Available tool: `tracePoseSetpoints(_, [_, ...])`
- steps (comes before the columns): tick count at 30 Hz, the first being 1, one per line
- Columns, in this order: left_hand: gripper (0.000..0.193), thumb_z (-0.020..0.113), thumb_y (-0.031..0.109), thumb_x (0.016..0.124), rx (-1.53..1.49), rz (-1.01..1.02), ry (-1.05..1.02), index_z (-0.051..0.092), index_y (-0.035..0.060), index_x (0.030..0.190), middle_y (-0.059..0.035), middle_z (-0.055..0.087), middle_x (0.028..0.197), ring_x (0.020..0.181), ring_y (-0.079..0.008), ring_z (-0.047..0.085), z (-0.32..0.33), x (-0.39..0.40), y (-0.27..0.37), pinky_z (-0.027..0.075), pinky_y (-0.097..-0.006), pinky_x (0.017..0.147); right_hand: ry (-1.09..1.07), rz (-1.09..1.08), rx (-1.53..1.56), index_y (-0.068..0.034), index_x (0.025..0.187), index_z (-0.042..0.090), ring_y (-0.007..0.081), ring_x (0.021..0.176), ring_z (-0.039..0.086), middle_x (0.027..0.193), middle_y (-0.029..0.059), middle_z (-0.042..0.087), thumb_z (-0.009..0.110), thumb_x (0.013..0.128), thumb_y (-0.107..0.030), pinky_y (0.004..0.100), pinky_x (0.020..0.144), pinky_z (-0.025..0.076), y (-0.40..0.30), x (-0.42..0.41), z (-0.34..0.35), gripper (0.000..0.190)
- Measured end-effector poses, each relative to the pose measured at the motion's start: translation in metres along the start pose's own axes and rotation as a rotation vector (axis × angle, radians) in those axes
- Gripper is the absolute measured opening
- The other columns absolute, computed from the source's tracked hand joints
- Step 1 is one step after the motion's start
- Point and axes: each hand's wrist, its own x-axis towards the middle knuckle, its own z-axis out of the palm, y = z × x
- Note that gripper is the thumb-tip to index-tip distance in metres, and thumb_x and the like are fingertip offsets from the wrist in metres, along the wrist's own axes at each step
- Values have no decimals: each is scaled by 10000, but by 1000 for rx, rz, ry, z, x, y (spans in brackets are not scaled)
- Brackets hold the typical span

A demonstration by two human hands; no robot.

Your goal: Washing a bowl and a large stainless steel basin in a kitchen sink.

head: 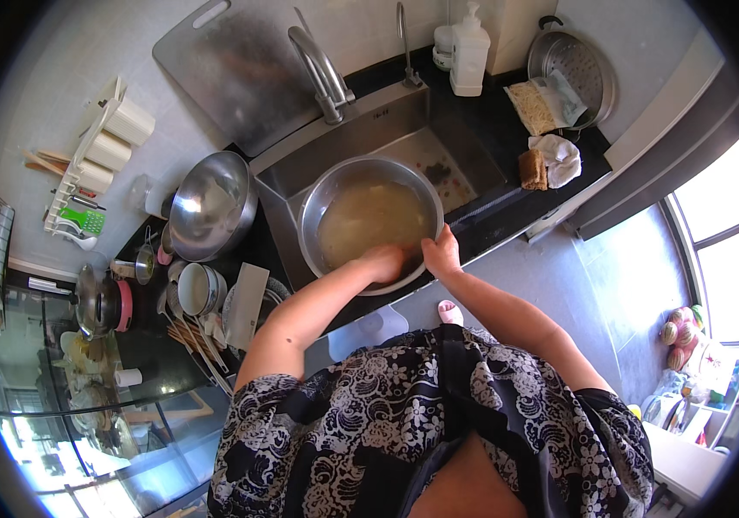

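Observation:
A wide stainless steel basin [313, 217] of cloudy, yellowish water [373, 213] rests at the front of the sink [356, 146], overlapping its front edge. My left hand [382, 262] reaches over the near rim and dips into the water. Its fingers are under the surface, so whether they hold anything is hidden. On the right side, my right hand [442, 254] grips the basin's rim with the thumb on top. Behind the basin, small scraps [450, 178] lie on the sink floor.
A faucet [324, 78] rises behind the sink. Left stand a large metal bowl [214, 204], stacked bowls [201, 289] and a cleaver-like flat blade [246, 304]. Right are a soap bottle [470, 55], a steamer pot [570, 61], a food bag [531, 103], a sponge [532, 169] and a white cloth [562, 162].

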Motion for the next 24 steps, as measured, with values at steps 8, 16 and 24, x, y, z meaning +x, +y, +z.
tracePoseSetpoints(8, [338, 454, 110, 743, -76, 44, 256, 480, 72, 1078, -204, 491, 1081, 1016, -330, 467, -1, 16, 11, 379, -392, 839, 18, -56, -14, 40, 970, 448, 398, 878, 519, 878, 268, 547, 464, 671, -114, 408, 782, 410, 3, 0, 0, 336])
tracePoseSetpoints(16, [439, 463, 86, 734, -229, 66, 355, 413, 54, 1170, -203, 393, 1200, 1096, -325, 401, -4, 45, 5, 335, -366, 906, -5, -75, 2, 45, 960, 446, 403, 870, 521, 869, 279, 543, 467, 662, -115, 412, 770, 416, 1, 1, 0, 339])
tracePoseSetpoints(24, [476, 476, 75, 726, -151, 133, 410, 395, 45, 1194, -197, 291, 1286, 1163, -297, 340, 10, 46, 0, 294, -345, 959, -15, -13, -32, 46, 965, 466, 377, 902, 517, 894, 261, 543, 465, 653, -107, 381, 791, 403, 1, 3, -4, 348])
